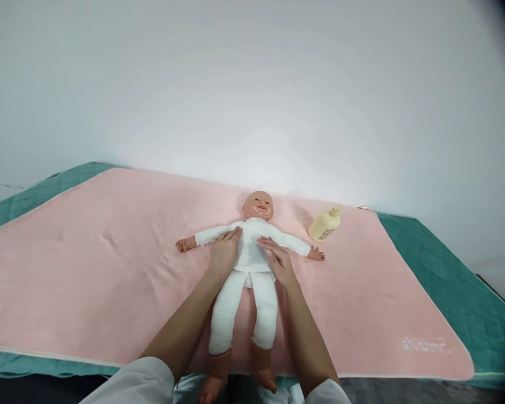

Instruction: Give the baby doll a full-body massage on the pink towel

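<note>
A baby doll (pixel 252 255) with a white cloth body lies on its back, head away from me and arms spread wide. On one side of its chest rests my left hand (pixel 226 249), fingers stretched out and pointing up toward the doll's shoulder. My right hand (pixel 278 259) lies along the other side of the torso, its fingers extended over the chest. Neither hand grips anything. The doll's bare feet hang at the near edge, between my forearms.
A pale yellow pump bottle (pixel 324 224) lies tilted beside the doll's hand at the right. Beneath the doll is a pink mat (pixel 109 269), spread over a green quilted cover (pixel 441 269). A white wall (pixel 252 90) stands behind the bed.
</note>
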The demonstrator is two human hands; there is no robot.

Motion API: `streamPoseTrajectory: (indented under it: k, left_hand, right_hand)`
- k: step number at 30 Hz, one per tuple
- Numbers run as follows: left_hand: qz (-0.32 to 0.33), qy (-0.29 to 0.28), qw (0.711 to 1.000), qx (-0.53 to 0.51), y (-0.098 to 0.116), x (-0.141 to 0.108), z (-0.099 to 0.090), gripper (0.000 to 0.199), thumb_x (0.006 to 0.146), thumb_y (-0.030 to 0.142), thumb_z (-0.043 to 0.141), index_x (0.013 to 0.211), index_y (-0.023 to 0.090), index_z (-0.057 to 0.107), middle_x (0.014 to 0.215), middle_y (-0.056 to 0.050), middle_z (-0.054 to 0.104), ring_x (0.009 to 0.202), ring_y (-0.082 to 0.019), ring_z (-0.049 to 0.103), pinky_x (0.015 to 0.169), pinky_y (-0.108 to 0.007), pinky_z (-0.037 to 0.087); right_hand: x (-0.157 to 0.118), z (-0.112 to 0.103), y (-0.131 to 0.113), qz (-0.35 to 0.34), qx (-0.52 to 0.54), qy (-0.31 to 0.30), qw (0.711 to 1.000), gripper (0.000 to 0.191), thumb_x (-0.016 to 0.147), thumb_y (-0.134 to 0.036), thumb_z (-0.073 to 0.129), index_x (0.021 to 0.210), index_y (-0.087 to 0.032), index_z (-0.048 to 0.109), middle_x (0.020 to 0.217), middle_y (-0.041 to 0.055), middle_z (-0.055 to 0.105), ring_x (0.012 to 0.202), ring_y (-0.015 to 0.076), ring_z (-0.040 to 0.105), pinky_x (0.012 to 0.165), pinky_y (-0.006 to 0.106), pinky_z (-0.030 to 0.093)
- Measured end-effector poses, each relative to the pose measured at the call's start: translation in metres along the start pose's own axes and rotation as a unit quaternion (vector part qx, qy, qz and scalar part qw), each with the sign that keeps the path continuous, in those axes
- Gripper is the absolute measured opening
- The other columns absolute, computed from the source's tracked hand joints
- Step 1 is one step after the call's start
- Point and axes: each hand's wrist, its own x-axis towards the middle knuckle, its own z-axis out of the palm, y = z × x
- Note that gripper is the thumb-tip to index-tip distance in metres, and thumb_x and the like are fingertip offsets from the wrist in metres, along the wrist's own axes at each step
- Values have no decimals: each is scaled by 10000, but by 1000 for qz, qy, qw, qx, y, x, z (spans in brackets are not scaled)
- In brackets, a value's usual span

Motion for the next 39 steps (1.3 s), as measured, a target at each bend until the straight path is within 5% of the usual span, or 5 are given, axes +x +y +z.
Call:
streamPoseTrajectory:
  k: [9, 14, 24, 31, 39]
  left_hand:
    - [-8, -24, 999, -25, 0, 1, -9, 489, 869, 43, 391, 1309, 185, 551, 1360, -55, 560, 1181, -240, 558, 975, -388, 466]
    - [1, -21, 999, -30, -2, 0, -8, 472, 874, 61, 411, 1308, 178, 556, 1359, -46, 562, 1182, -234, 558, 990, -370, 460]
    - [1, -17, 999, -40, 0, 1, -5, 469, 882, 63, 395, 1308, 172, 559, 1366, -43, 556, 1186, -219, 554, 1028, -364, 441]
    - [2, -18, 998, -59, -3, 1, -3, 474, 894, 54, 356, 1304, 171, 562, 1367, -44, 555, 1197, -214, 548, 1031, -368, 437]
    - [8, -16, 998, -62, -3, 2, -1, 472, 885, 50, 368, 1304, 154, 561, 1364, -41, 558, 1197, -219, 548, 1042, -359, 432]
  right_hand:
    - [-3, -1, -25, -9, -51, -130, 990, 620, 954, -594, 216, 1031, -275, 741, 1120, 18, 710, 1204, 223, 578, 1170, 413, 279]
    - [0, 0, -34, -8, -122, -197, 973, 610, 953, -596, 164, 1243, -315, 621, 1347, -43, 565, 1383, 208, 374, 1212, 413, 128]
    - [2, 4, -12, 30, -200, -212, 956, 568, 963, -571, 199, 1484, -348, 239, 1583, -20, 153, 1481, 217, 56, 1174, 562, -12]
    - [12, 8, -1, 139, -237, -170, 946, 545, 958, -561, 295, 1476, -416, 206, 1586, -51, 130, 1479, 251, -19, 1135, 643, -35]
    - [14, 12, 2, 175, -246, -126, 945, 583, 942, -587, 308, 1483, -396, 203, 1589, -25, 115, 1478, 286, 19, 1118, 679, 13]
